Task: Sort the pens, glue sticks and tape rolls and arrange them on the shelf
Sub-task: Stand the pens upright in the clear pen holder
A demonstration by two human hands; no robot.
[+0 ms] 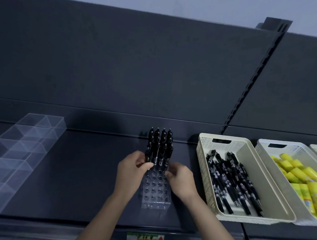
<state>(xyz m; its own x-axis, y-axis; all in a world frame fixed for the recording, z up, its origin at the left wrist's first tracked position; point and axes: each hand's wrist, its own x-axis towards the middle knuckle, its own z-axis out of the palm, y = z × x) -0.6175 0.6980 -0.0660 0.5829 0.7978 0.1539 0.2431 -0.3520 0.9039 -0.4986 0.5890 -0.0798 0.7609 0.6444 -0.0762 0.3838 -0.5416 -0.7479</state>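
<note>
Nearest you, a yellow-and-green label (145, 239) with a red arrow sits on the front lip of the dark shelf (78, 180). Above it stands a clear acrylic pen holder (155, 194), a block drilled with a grid of round holes; its near rows are unfilled. Your left hand (132, 168) pinches a black pen (147, 154) between thumb and curled fingers at the holder's left edge. The pen stands about upright, long axis vertical, clicker end up, lower end at the block. Your right hand (179, 178) lies at the holder's right edge with fingers curled inward. Whether it grips anything cannot be told.

The far rows hold a block of standing black pens (162, 143), all upright with clickers up.

To the right, a cream perforated basket (204, 140) holds loose black pens (231, 181) lying roughly near-to-far. Beside it, a white basket (262, 144) holds yellow glue sticks (297, 175) lying on their sides.

Far left, a clear divided organiser (26, 141) runs back toward the dark rear panel (138, 73).
</note>
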